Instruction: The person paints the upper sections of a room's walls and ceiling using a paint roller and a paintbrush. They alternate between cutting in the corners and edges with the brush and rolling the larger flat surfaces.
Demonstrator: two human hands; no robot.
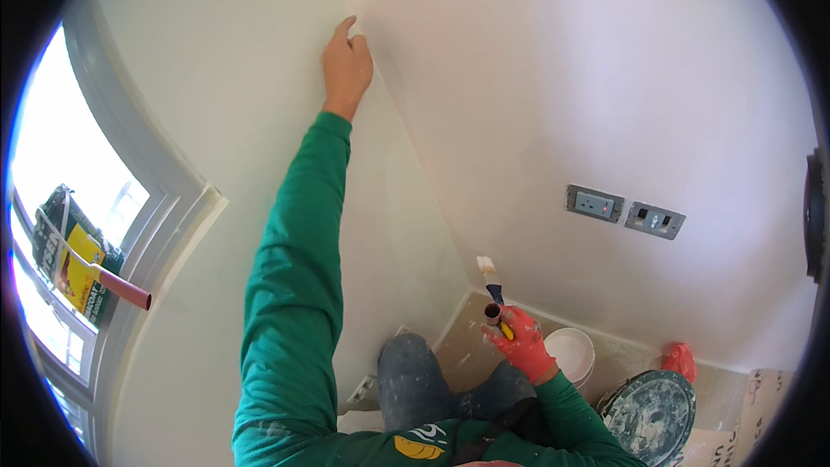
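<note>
My bare left hand reaches up to the corner where two pale walls meet, its index finger extended at the corner line; nothing shows in it. In a paint-marked red glove, my right hand grips a paintbrush with pale bristles pointing up and a dark ferrule area. A brown tube-like handle end and a short yellow piece also show in that grip. The brush is low, near the base of the right wall; whether its bristles touch the wall I cannot tell.
Two electrical outlet plates sit in the right wall. A white bucket, a paint-smeared round lid and a red plastic bag are on the floor. At left, a paint roller handle and a green-yellow package lie by the window frame.
</note>
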